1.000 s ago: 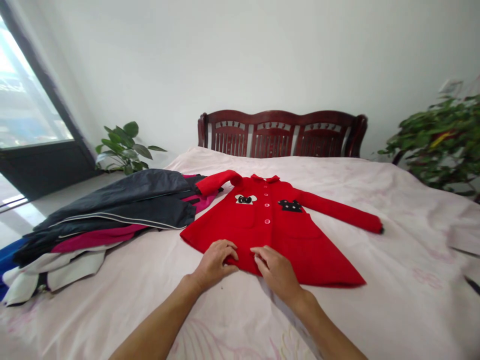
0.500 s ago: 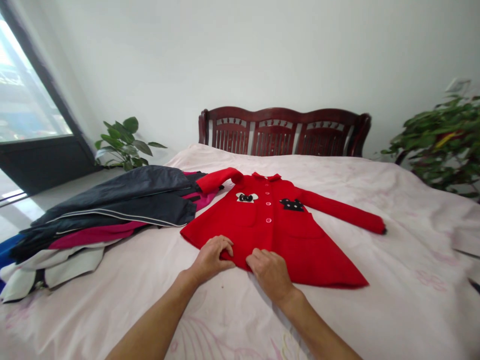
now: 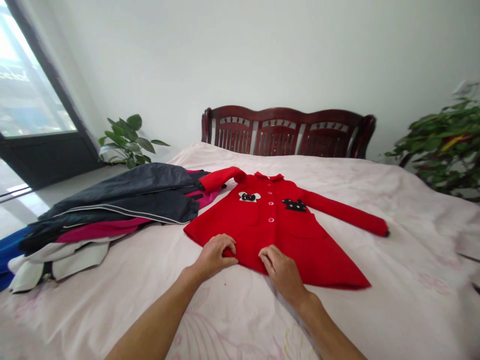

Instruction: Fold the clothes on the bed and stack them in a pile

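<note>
1. One red button-front coat (image 3: 270, 235) is lying spread on a pale pink bedsheet (image 3: 412, 300).
2. The left hand (image 3: 215, 257) is clamping a pinch of its lower front.
3. The right hand (image 3: 283, 272) is sliding open across the cloth, away from the left.

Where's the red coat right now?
In the head view, the red coat lies spread on the bed, right of the clothes pile, with the left hand and right hand on its lower part.

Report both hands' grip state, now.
Left hand: closed, holding the lower edge of the red buttoned coat.
Right hand: on the coat, grip cannot be told.
</note>
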A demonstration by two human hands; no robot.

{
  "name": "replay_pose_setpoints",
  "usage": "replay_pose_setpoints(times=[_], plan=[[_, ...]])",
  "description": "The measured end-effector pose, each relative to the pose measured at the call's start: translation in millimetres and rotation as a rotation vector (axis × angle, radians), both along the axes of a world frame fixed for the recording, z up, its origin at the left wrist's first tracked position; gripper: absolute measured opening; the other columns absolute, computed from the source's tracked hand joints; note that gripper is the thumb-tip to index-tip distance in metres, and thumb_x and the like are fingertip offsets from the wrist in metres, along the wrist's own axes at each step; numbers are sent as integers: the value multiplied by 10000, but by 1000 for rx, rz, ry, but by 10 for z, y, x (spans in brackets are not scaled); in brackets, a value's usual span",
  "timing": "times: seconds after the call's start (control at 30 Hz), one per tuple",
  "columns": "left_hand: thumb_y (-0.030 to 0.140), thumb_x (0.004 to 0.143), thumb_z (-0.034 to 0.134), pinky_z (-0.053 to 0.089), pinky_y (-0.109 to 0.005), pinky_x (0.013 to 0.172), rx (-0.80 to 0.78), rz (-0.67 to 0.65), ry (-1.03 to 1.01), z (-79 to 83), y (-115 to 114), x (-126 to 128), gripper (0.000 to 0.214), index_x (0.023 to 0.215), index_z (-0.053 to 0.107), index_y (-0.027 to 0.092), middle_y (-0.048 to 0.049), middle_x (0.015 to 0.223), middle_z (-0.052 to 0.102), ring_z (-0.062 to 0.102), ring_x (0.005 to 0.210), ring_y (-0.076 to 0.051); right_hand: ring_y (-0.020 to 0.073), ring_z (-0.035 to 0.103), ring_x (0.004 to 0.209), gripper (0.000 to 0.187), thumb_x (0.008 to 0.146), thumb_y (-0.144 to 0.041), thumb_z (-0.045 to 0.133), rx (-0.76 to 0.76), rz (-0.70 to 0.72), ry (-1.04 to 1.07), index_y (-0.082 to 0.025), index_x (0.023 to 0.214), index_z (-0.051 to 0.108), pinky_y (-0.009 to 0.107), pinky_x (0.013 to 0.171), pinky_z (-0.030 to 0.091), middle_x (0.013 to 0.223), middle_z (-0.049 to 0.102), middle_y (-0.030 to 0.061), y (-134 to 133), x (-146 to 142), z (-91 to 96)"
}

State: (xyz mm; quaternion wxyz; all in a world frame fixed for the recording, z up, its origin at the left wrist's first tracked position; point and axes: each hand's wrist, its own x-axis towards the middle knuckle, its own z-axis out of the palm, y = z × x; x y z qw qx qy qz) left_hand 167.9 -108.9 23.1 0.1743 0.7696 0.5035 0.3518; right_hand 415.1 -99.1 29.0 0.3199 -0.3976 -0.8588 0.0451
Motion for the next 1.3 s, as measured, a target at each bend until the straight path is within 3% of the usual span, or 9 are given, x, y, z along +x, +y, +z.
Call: replay_pose_setpoints(times=[0.37,0.53,0.63,0.77,0.9,0.97,1.1,1.23,1.3], plan=[[219,690,794,420,-328,876,17,8,4,0,0,7,174,774,642,225,-16,1028,712,634,984,-196,172,551,773,113,910,-155,586,221,89,-322,-227,864,660,304,708,372,833,666,12,-138,-87,14],[228,710,783,422,-329,873,17,13,-16,19,-8,18,158,769,637,224,-20,1003,710,632,973,-196,176,542,737,220,917,-98,495,230,72,-293,-204,758,603,309,700,379,766,624,32,-129,-157,-37],[226,741,756,427,-330,883,-1,18,-12,46,-17,27,123,771,636,223,-21,1001,710,633,964,-195,174,583,757,210,952,-195,444,2,25,51,-205,796,584,300,723,419,794,631,42,-92,-145,-40],[236,779,720,437,-324,884,-6,13,-6,47,-10,29,90,773,632,221,-16,984,706,628,963,-190,163,615,660,263,938,-446,479,-545,-4,666,-215,833,548,282,653,470,706,626,10,-70,7,135],[221,773,718,449,-325,878,28,14,25,16,-9,21,96,790,623,220,-11,990,697,627,950,-183,179,623,604,551,919,-646,355,-920,192,646,-186,752,608,305,618,482,630,651,48,66,295,346],[193,760,716,454,-336,894,85,15,62,17,-29,35,116,828,627,222,-21,1026,690,621,978,-190,197,652,675,599,932,-637,292,-822,22,620,-172,857,663,321,637,493,741,702,84,212,429,353],[126,748,691,371,-421,1065,285,-18,199,60,-84,157,295,1019,652,235,-60,1238,632,541,1191,-241,224,664,962,381,877,-385,505,-525,-334,400,-181,1171,637,373,855,501,1117,702,109,495,538,181],[162,838,626,421,-403,1013,291,-117,245,93,-12,348,292,1107,675,265,-48,1192,676,591,1125,-235,221,598,1127,347,859,-235,489,-375,-180,145,-182,1137,689,391,1028,418,1204,682,90,573,507,17],[213,899,568,480,-345,915,216,-22,90,119,104,420,226,1085,691,253,-36,1070,720,645,1002,-201,217,590,1134,338,861,-219,494,-340,-124,101,-194,1123,705,393,1035,415,1190,691,76,539,502,-15]])
